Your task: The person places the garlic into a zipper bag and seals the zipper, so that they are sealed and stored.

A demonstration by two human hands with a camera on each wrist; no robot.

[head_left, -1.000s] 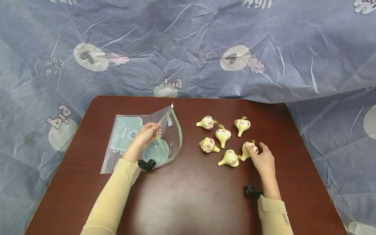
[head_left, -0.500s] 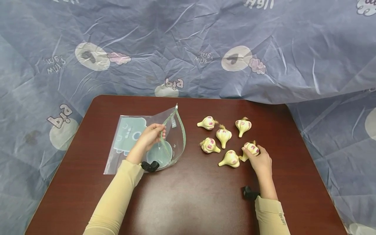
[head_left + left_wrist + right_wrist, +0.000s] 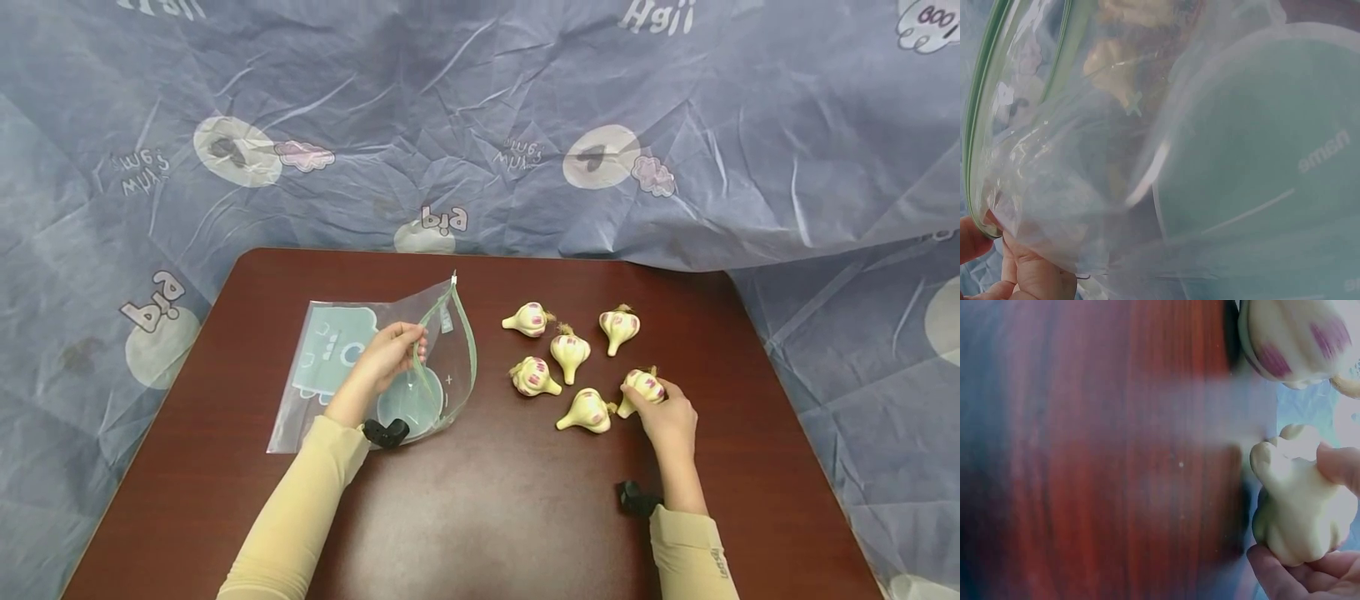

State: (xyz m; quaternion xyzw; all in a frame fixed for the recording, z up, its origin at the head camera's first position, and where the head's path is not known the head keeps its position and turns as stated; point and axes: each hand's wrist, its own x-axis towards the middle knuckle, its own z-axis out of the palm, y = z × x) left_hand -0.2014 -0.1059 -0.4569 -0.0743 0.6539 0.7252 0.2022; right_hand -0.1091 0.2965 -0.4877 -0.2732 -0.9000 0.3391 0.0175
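Well inside left edge of desk (image 3: 487, 508): zip bag (image 3: 408, 402), gaping rightward, pinched at rim in left hand (image 3: 387, 357). Across a gap: five loose garlic bulbs (image 3: 570, 353). Just beside, short of right edge: sixth bulb (image 3: 646, 386), gripped between thumb and fingers of right hand (image 3: 672, 421).

Reddish-brown table (image 3: 487, 517) carries transparent green-zipped bag (image 3: 318, 350), printed end lying flat; five loose garlic bulbs (image 3: 570, 354) rest right of bag.

A clear, green-rimmed zip bag (image 3: 411, 402) gapes open left of six cream, purple-marked garlic bulbs (image 3: 571, 353).
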